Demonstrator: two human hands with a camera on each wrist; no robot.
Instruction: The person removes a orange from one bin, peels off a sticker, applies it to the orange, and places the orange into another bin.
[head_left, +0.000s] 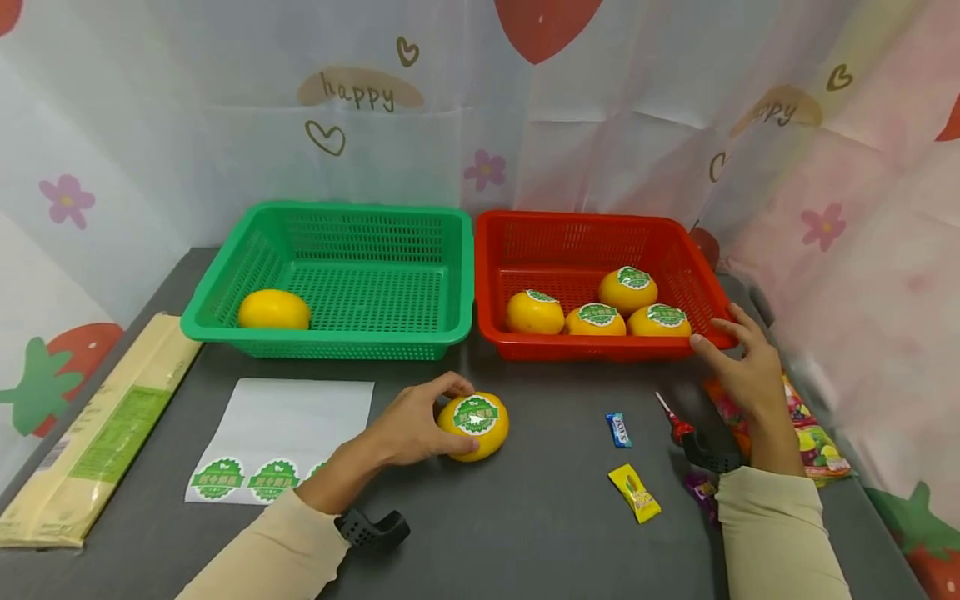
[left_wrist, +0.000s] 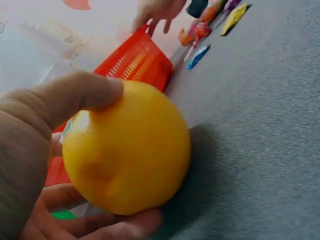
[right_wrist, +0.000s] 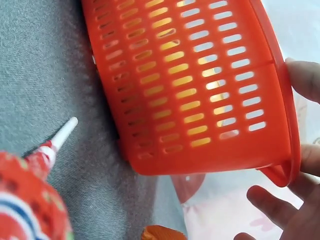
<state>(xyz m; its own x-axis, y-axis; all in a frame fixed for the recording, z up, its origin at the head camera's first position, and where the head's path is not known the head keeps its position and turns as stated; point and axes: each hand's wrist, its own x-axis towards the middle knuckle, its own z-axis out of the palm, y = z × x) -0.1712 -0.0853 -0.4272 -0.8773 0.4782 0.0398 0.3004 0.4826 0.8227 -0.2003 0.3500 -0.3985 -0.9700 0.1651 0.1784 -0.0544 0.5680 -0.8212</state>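
Observation:
My left hand [head_left: 412,421] grips an orange [head_left: 491,450] low over the grey table, thumb on the near side and fingers round the far side. A round green-and-white sticker [head_left: 476,415] faces up on the fruit. In the left wrist view the orange [left_wrist: 135,150] shows its bare side. At the front right corner of the red basket [head_left: 585,348], my right hand [head_left: 750,367] holds the rim between thumb and fingers. Inside that basket lie several stickered oranges [head_left: 628,293]. The right wrist view shows the basket's slotted wall [right_wrist: 195,90] and the fingers [right_wrist: 272,205] at its rim.
A green basket [head_left: 337,335] with one plain orange [head_left: 273,310] stands left of the red one. Before it lies a sticker sheet [head_left: 300,417]; a long yellow packet [head_left: 105,433] is further left. Candies [head_left: 635,493], a lollipop [head_left: 678,427] and a colourful bag [head_left: 817,442] lie at right.

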